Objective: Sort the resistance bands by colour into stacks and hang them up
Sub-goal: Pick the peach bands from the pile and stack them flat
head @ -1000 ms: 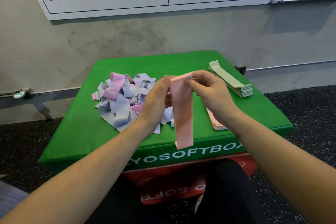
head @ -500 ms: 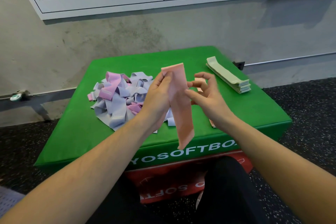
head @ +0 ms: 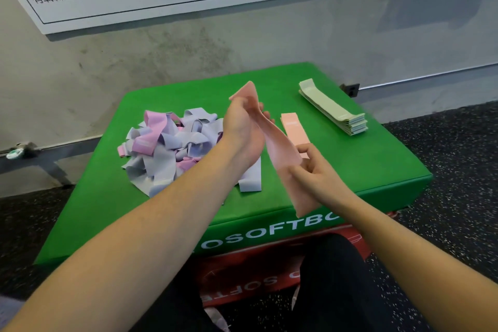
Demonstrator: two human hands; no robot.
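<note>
Hands, head view: left hand [head: 244, 127] pinches the upper end of a salmon-pink band [head: 280, 148]; right hand [head: 314, 174] pinches the same band lower down, fingers curled on its edge. Band runs slantwise between them, top corner above the left hand, free tail hanging past the right hand over the front edge of the green soft box [head: 377, 170].

Change over the last second: band hung straight down from both hands held together at its top; now the right hand has slid down its length and the hands are apart, so the band is drawn out flat and tilted toward the right. Judgement: smoothing step, ready to lay on the matching stack.

Positions: pink stack [head: 293, 127] lies flat on the box top just beyond the right hand, partly hidden by the held band. Green stack [head: 334, 109] sits squared at the far right, well apart from both hands. Unsorted heap [head: 172, 147] of lilac and pink bands lies left of the left hand, partly behind the forearm.

Judgement: sorting is partly done; the heap remains, and no hanging place is visible.
</note>
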